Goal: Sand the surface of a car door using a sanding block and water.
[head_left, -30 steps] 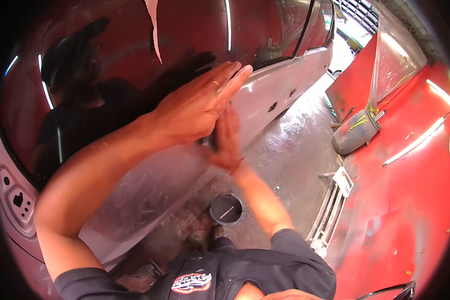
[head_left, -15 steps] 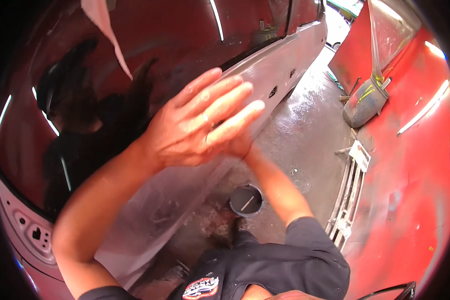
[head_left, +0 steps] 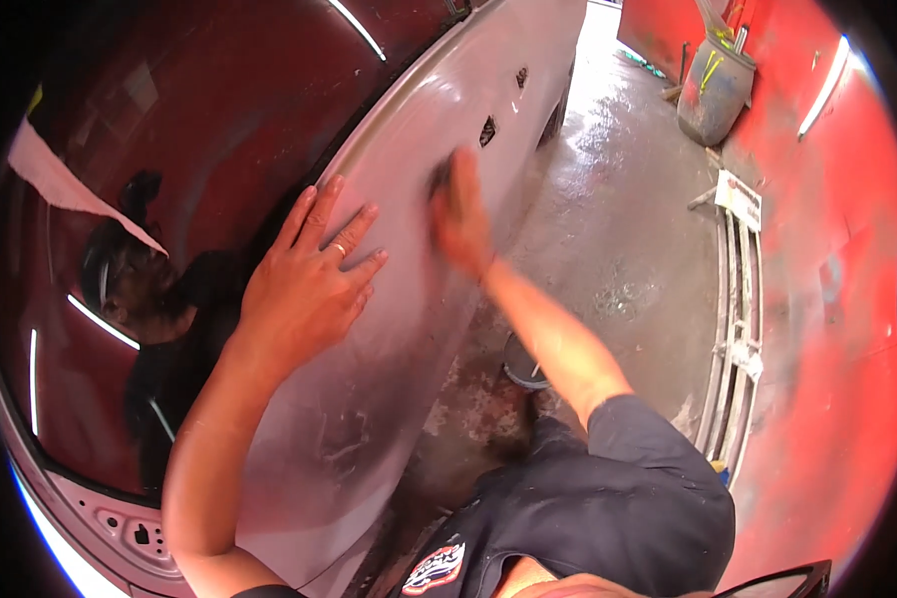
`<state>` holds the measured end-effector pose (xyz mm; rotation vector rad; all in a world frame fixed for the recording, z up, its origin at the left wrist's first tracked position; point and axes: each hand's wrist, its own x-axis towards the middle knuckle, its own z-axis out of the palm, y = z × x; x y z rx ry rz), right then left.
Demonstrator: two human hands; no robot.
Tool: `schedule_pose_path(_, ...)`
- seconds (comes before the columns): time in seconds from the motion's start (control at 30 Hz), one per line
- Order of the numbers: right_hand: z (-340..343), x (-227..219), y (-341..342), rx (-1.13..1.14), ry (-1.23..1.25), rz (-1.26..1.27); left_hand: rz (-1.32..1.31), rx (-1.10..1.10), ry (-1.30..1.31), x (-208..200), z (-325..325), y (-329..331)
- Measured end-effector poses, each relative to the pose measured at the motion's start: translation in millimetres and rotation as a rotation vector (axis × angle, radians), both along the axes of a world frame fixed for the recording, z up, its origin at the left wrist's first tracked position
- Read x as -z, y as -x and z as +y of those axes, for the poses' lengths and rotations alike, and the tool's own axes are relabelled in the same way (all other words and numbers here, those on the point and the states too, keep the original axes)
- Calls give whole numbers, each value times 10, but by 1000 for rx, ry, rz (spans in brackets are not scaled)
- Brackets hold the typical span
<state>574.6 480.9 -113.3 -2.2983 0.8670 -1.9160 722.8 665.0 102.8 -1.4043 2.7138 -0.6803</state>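
Note:
My left hand [head_left: 304, 284] lies against the car door's upper edge, just below the dark window [head_left: 229, 110]. Its fingers are spread and it holds nothing; a ring shows on one finger. Farther along the dull grey-pink door panel [head_left: 319, 429], my right hand [head_left: 462, 219] presses a small dark pad [head_left: 438, 180] to the surface. Motion blurs this hand, and its fingers hide most of the pad, so the exact kind cannot be made out. Two dark openings, one a handle hole [head_left: 487, 131], sit in the panel just beyond the right hand.
A bucket [head_left: 509, 371] stands on the wet floor [head_left: 608, 239], partly behind my right forearm. To the right are a long metal stand [head_left: 733, 329], a grey bin [head_left: 713, 100] and a red wall [head_left: 827, 319]. A pale pink strip [head_left: 80, 189] shows at the window.
My hands, overlapping in front of the door before, are now apart. The left has come down onto the door's edge; the right is at the panel with the pad. The view has shifted.

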Motion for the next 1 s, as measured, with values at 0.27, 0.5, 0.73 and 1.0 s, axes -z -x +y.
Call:
schedule_pose_path(0.27, 1670, -46, -251, -428, -305, -7, 54, -104, -121, -44, 143, -119)
schedule_pose_path(0.5, -284, -436, -351, 478, -110, 327, 15, -111, 38, 47, 40, -77)
schedule_pose_path(0.73, 401, -255, -63, -470, 61, 209, 115, -102, 62, -1, -13, -32)
schedule_pose_path(1.0, 545, -378, -860, 21, -47, -115, 128, -139, 90, 40, 78, -116)
